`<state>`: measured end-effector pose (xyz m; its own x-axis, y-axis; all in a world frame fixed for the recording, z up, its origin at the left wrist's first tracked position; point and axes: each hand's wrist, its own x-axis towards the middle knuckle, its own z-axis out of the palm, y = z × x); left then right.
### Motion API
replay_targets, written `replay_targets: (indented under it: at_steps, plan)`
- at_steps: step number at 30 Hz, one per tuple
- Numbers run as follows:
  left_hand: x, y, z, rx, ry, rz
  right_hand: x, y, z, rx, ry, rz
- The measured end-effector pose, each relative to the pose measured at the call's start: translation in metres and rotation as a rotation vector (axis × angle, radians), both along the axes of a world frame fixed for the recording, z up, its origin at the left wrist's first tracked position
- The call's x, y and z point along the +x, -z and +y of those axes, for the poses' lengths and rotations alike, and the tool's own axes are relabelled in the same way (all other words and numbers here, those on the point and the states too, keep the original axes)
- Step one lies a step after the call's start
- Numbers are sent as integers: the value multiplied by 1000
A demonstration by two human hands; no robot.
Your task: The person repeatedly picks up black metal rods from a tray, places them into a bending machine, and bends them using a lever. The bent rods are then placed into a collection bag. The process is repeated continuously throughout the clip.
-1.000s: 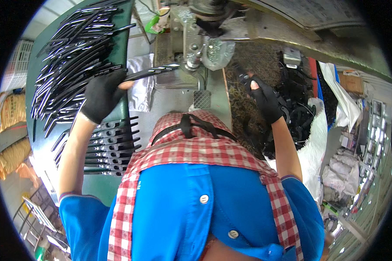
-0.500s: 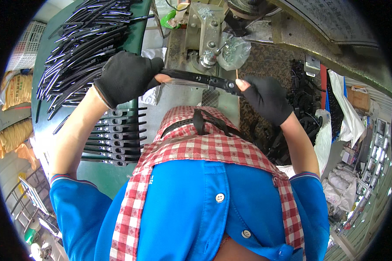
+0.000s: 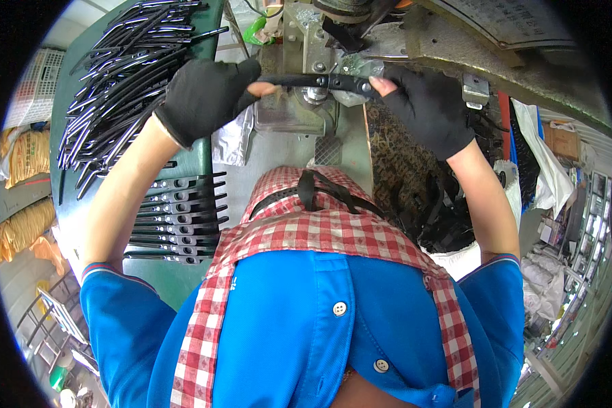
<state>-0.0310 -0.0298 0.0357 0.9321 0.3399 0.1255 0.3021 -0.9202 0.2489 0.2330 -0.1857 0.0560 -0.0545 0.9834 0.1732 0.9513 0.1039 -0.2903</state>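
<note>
Both hands wear black gloves that leave the thumb tips bare. Between them, level and above the machine's small round metal post (image 3: 314,94), I hold a long black jointed bar (image 3: 340,82) with silver rivets. Its left end is in the grip of my left hand (image 3: 211,95), and my right hand (image 3: 428,105) pinches the right end with the thumb on top. Whether the bar touches the post I cannot tell. A clear plastic bag (image 3: 360,68) of small shiny pieces lies behind the bar, partly hidden.
On the green table (image 3: 163,279) at the left lie a heap of curved black strips (image 3: 122,88) and a neat row of black bars (image 3: 183,220). More black parts (image 3: 449,211) are piled at the right. A heavy metal machine arm (image 3: 469,75) spans the upper right.
Both hands have carried the black bar away from my body, to over the metal post. The bar now lies more level, and my right hand has risen.
</note>
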Motion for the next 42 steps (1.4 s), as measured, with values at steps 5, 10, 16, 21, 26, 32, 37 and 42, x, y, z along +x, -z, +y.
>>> replay_targets:
  at_steps: [5,10,16,21,26,32,37,42]
  plan:
    - [12,3,24,53,33,1,7,7,13,148,-50,66]
    - [16,7,38,28,102,-32,9,13,16,130,-34,138]
    - [20,2,36,92,67,8,30,25,24,-9,-173,158]
    - [17,19,38,115,80,-6,27,28,30,8,-31,35]
    - [23,42,47,189,66,63,26,54,35,-469,137,275]
    - [31,40,54,186,114,80,20,70,20,-318,304,180]
    - [19,45,56,219,152,-7,-8,51,5,389,131,35]
    - [15,40,51,151,109,51,-52,48,-31,326,-103,349]
